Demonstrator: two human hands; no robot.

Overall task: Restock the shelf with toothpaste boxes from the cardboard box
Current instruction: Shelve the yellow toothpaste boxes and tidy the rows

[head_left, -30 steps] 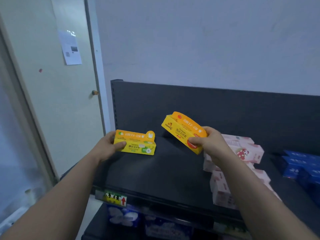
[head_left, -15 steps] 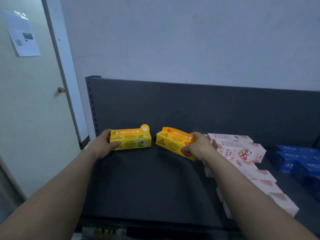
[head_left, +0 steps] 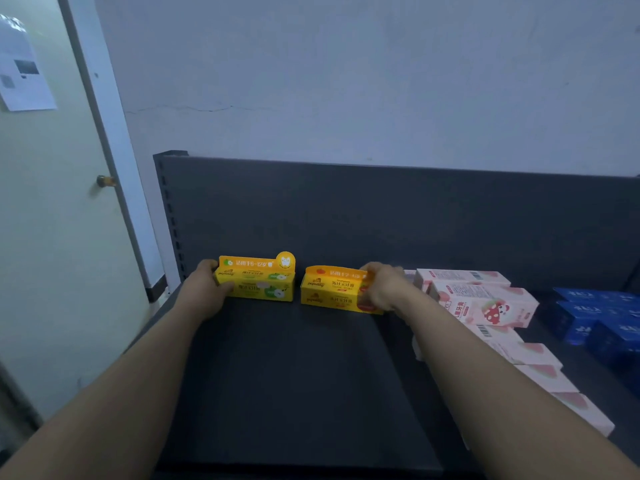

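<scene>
Two yellow toothpaste boxes stand side by side at the back of the dark shelf, against its back panel. My left hand grips the left end of the yellow box with green apples. My right hand grips the right end of the yellow box with the orange top. Both boxes rest upright on the shelf surface with a small gap between them. The cardboard box is out of view.
Pink toothpaste boxes are stacked and lined up right of my right arm. Blue boxes fill the far right. A door with a knob and a taped paper stands to the left of the shelf.
Both hands moved the yellow boxes forward and down from mid-air onto the shelf's back. The orange-topped box went from tilted to upright.
</scene>
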